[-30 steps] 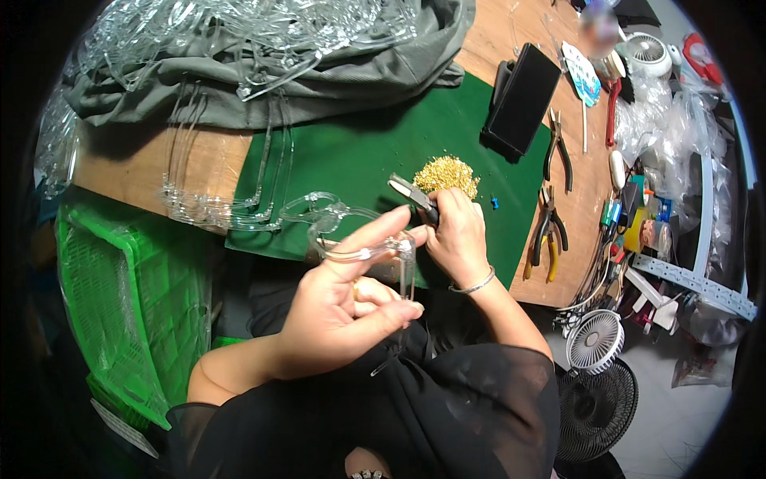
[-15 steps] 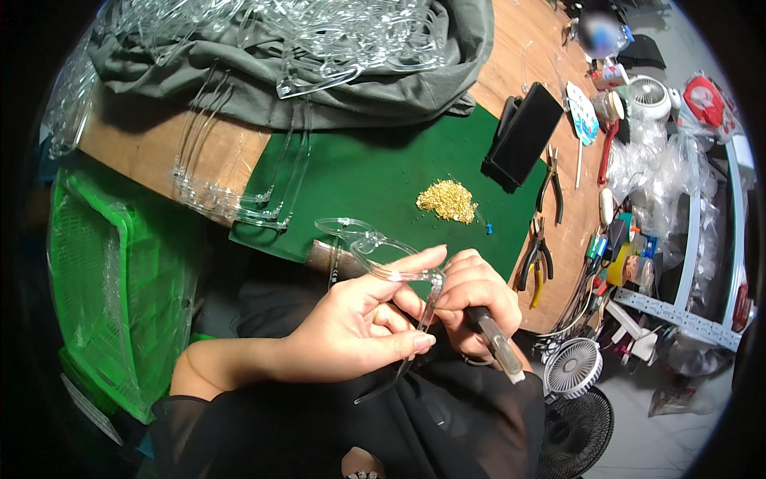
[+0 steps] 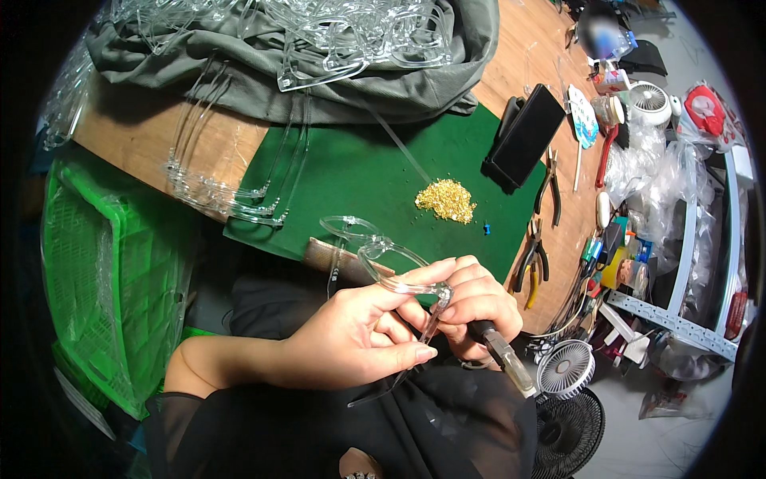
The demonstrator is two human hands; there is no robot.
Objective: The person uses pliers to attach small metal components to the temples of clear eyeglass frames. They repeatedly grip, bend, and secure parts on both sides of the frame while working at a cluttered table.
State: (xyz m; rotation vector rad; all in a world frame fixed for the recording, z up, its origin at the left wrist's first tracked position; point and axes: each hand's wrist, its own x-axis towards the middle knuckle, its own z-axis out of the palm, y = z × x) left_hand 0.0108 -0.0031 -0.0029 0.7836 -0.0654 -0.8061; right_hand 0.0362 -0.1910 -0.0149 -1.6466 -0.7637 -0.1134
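Pinched between thumb and fingers of left hand (image 3: 351, 335): clear plastic eyeglass frame (image 3: 383, 259), held above lap, just off near edge of green mat (image 3: 359, 172).

Closed around dark-handled tool (image 3: 499, 351): right hand (image 3: 471, 307), fingers curled tight, knuckles touching left hand, tool tip hidden at frame's hinge corner. Frame tilted, front rims pointing away toward table, one temple hanging down between both hands. On mat, well apart from hands: small heap of gold-coloured bits (image 3: 447, 201) and tiny blue piece (image 3: 486, 229). Further back: grey cloth (image 3: 415, 80) piled with more clear frames (image 3: 359, 36); row of clear temples (image 3: 231, 199) along mat's left edge. Right of mat: black case (image 3: 527, 136), pliers (image 3: 531, 259). Left of lap: green crate (image 3: 104, 287). Near right elbow, by floor: small fan (image 3: 565, 369).
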